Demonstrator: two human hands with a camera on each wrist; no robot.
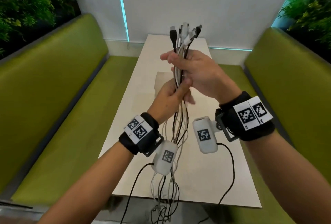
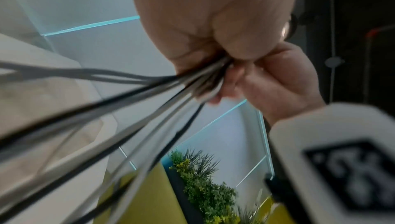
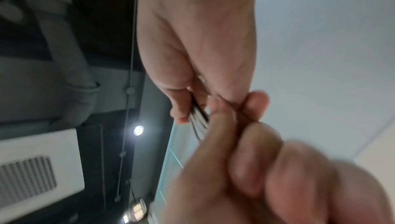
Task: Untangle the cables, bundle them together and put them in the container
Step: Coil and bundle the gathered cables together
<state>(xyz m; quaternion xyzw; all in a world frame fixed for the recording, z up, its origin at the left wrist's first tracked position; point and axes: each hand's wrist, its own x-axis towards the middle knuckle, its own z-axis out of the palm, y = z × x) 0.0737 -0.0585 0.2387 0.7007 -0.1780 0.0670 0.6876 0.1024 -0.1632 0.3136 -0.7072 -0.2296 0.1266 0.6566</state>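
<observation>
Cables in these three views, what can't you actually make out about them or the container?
- Container: head view, mostly hidden behind both hands and the cables; its shape and contents are unclear.
- Cable lower ends: head view, they run off the bottom edge, blurred.
- Tangles: left wrist view, motion blur smears the strands.
- Left hand grip: right wrist view, out of focus.
- Right hand fingers: head view, curled behind the bundle.

We see bare forearms. Each wrist wears a black strap [image 1: 141, 138] topped with a white band carrying two black-and-white square markers [image 1: 137, 128]. A black bracket under each strap holds a rounded white camera pod [image 1: 205, 136] bearing one more marker, and a thin black cable [image 1: 231, 170] trails from each pod.
</observation>
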